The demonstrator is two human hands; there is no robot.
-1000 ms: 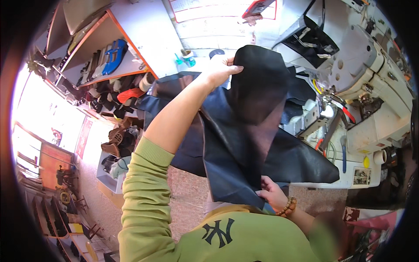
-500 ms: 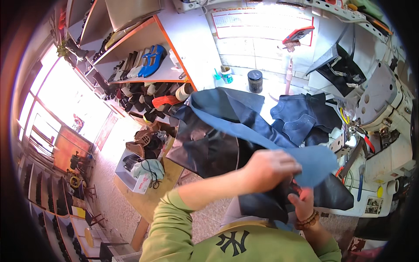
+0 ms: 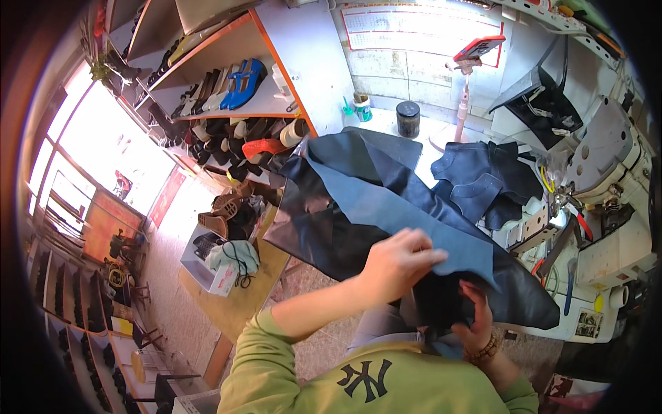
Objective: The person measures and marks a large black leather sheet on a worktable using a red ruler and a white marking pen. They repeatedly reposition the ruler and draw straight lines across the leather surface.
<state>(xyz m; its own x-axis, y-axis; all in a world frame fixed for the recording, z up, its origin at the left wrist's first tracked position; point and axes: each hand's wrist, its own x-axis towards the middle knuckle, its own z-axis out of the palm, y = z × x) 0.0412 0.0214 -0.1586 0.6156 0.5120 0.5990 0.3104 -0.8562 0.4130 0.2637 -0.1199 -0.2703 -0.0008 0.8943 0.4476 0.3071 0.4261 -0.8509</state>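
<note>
While the left hand's (image 3: 405, 265) fingers curl over the leather (image 3: 427, 224), I cannot tell whether they pinch it. The right hand (image 3: 477, 321) sits against its dark near edge, thumb apart from the fingers; the fold hides whether they grasp it. The leather sprawls across the table (image 3: 383, 124) and over its near side, blue-grey underside partly turned up. That loose fold could crease or slip if the overhanging part drags, I reckon, and a sudden tug might sweep neighbouring things along.

Just beyond lie dark cut pieces (image 3: 483, 172), close enough to get caught up with it. To the right, a machine (image 3: 600, 152) and a red-handled tool (image 3: 584, 226) crowd that end. Behind stand a black jar (image 3: 408, 119), a cup (image 3: 362, 107) and a phone stand (image 3: 463, 100); leftward, a shelf (image 3: 272, 114) of shoes hems things in.
</note>
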